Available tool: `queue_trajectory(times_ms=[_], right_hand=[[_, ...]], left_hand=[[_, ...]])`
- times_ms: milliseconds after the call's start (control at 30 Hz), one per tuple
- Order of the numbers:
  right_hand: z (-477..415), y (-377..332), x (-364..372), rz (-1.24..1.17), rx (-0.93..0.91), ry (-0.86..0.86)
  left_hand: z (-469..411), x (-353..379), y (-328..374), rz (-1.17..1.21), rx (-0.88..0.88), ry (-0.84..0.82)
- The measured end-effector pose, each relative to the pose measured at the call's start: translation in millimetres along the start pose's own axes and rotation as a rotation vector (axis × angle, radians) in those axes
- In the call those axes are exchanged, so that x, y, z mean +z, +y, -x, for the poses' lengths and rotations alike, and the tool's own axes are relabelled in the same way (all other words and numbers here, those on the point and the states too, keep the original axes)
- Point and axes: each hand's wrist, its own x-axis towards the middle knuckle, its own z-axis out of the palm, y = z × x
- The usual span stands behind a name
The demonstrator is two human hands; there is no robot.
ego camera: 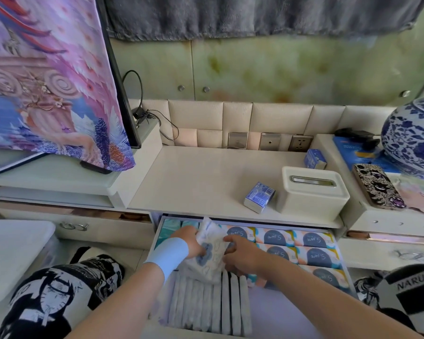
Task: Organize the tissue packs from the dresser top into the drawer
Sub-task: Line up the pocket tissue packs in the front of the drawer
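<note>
Both my hands hold a soft white tissue pack (212,250) with blue print over the open drawer (343,263). My left hand (190,243) grips its left side and my right hand (240,255) grips its right side. Below it stands a row of several white packs (211,307) on edge. Orange-and-blue packs (311,248) fill the drawer's right part, and teal packs (171,227) lie at its back left. On the dresser top (201,177) lie two small blue tissue packs, one (258,197) near the front and one (315,159) further back.
A cream tissue box (311,193) stands on the dresser top to the right. A phone (378,189) and a blue-and-white vase (414,138) sit on the right unit. A cloth-covered screen (47,77) stands at left. Wall sockets (269,141) line the back.
</note>
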Motion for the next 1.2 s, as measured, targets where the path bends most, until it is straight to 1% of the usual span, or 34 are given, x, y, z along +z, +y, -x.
queue_trajectory(times_ms=[100, 167, 200, 267, 300, 333, 367, 400, 467, 500, 533, 567, 600, 667, 700, 733, 767, 833, 867, 900, 933, 967, 1000, 1067, 1100, 1133, 1200], right_hand=[[2, -8, -8, 0.019, 0.019, 0.049], [8, -14, -18, 0.025, 0.009, 0.127], [12, -17, -24, 0.104, -0.035, 0.206], [22, -21, -37, 0.337, -0.234, 0.373], [27, -22, -41, 0.434, -0.360, 0.386], [32, -24, -45, 0.516, -0.439, 0.352], [36, -23, -46, 0.593, -0.453, 0.328], [41, -23, -45, 0.661, -0.400, 0.357], [45, -19, -46, 0.672, -0.202, 0.521], [46, -17, -49, 0.661, -0.092, 0.561], [49, -16, -51, 0.652, -0.005, 0.546], [52, -16, -56, 0.602, 0.068, 0.467], [53, -13, -63, 0.440, 0.152, 0.344], [59, -8, -69, -0.216, 0.331, 0.165], [62, -3, -71, -0.423, 0.378, 0.111], [64, 2, -71, -0.488, 0.395, 0.062], [63, 8, -68, -0.466, 0.403, 0.034], [62, 18, -63, -0.293, 0.415, 0.051], [61, 23, -64, -0.157, 0.414, 0.090], [59, 27, -66, 0.016, 0.400, 0.122], [57, 30, -70, 0.191, 0.388, 0.140], [57, 32, -73, 0.344, 0.378, 0.132], [57, 34, -74, 0.465, 0.382, 0.097], [55, 42, -69, 0.666, 0.409, -0.007], [52, 50, -63, 0.754, 0.412, -0.059], [47, 57, -57, 0.802, 0.415, -0.100], [38, 72, -43, 0.786, 0.410, -0.134]], left_hand=[[-1, -8, 3, 0.050, 0.119, -0.027], [4, -15, 9, 0.063, 0.230, -0.044], [6, -18, 12, 0.053, 0.275, -0.052], [10, -23, 20, 0.013, 0.362, -0.071], [12, -25, 26, 0.008, 0.390, -0.080], [14, -25, 33, 0.013, 0.407, -0.090], [16, -23, 40, 0.022, 0.432, -0.082], [18, -21, 47, 0.028, 0.443, -0.062], [18, -15, 59, 0.061, 0.440, 0.025], [18, -14, 64, 0.090, 0.431, 0.065], [17, -12, 67, 0.125, 0.430, 0.087], [16, -11, 70, 0.155, 0.441, 0.084], [16, -10, 74, 0.184, 0.459, 0.061], [17, -3, 82, 0.261, 0.496, -0.027], [18, 3, 87, 0.295, 0.515, -0.092], [19, 9, 91, 0.307, 0.539, -0.165], [19, 16, 93, 0.279, 0.562, -0.240], [18, 25, 94, 0.261, 0.569, -0.426], [18, 27, 93, 0.300, 0.546, -0.523], [15, 27, 90, 0.316, 0.519, -0.563], [12, 26, 86, 0.301, 0.505, -0.541], [7, 24, 82, 0.230, 0.498, -0.450], [0, 22, 77, 0.129, 0.486, -0.322], [-12, 17, 61, -0.084, 0.388, -0.078], [-19, 16, 51, -0.159, 0.314, -0.014], [-24, 15, 41, -0.230, 0.243, 0.016], [-30, 17, 26, -0.331, 0.122, 0.025]])
